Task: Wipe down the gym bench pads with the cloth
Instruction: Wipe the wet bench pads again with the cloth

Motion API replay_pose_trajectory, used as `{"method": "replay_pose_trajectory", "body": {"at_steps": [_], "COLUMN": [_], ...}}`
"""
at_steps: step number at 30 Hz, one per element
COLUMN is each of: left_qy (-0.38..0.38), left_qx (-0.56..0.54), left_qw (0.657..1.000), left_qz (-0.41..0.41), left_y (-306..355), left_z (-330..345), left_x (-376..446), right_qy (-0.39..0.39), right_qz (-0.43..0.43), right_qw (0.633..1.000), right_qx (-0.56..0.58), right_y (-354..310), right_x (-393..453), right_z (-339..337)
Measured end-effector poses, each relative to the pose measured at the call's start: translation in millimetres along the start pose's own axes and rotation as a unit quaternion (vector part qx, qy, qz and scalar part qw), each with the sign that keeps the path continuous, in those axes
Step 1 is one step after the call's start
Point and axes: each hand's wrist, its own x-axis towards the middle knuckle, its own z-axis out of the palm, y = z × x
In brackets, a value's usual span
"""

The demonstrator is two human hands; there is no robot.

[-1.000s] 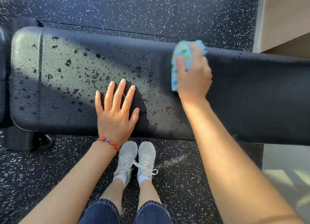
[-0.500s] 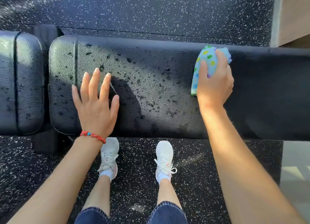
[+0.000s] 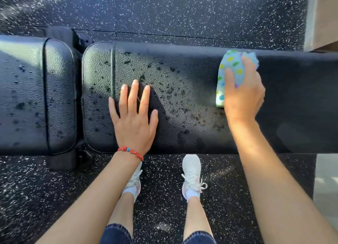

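Note:
A long black bench pad (image 3: 182,101) runs across the view, speckled with dark wet droplets on its left half. A shorter black seat pad (image 3: 33,97) sits to its left, also spotted. My right hand (image 3: 243,95) presses a folded light-blue cloth (image 3: 230,68) with coloured dots flat onto the long pad, near its far edge. My left hand (image 3: 133,119) lies flat on the long pad with fingers spread and holds nothing; a red bead bracelet is on its wrist.
The floor (image 3: 164,9) is black rubber with white flecks. My two white shoes (image 3: 192,176) stand right in front of the bench. A black frame bracket (image 3: 62,161) sticks out under the gap between pads. A light wooden panel (image 3: 323,15) rises at the top right.
The view has shifted left, so the seat pad now shows. My left hand has slid left along the pad, lifting and settling flat again. My right hand stays on the cloth.

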Motion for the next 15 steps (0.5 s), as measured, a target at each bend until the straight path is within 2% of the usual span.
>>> {"method": "replay_pose_trajectory", "body": {"at_steps": [3, 9, 13, 15], "left_qy": [-0.005, -0.009, -0.02, -0.021], "left_qx": [-0.011, -0.032, -0.02, -0.027], "left_qw": [1.0, 0.999, 1.0, 0.999], "left_qz": [0.005, 0.005, 0.004, 0.014], "left_y": [-0.9, -30.9, -64.2, -69.8], "left_z": [-2.2, -19.1, -16.6, -14.3], "left_x": [1.6, -3.8, -8.1, -8.6], "right_qy": [0.031, -0.011, -0.018, 0.001], "right_qz": [0.029, -0.162, -0.215, -0.179], "right_qw": [0.999, 0.986, 0.976, 0.984], "right_qx": [0.025, 0.035, 0.014, 0.005], "right_y": [-25.4, -99.4, -81.7, -65.1], "right_x": [-11.1, -47.8, -38.4, -34.5], "right_z": [13.8, 61.0, 55.1, 46.4]}}
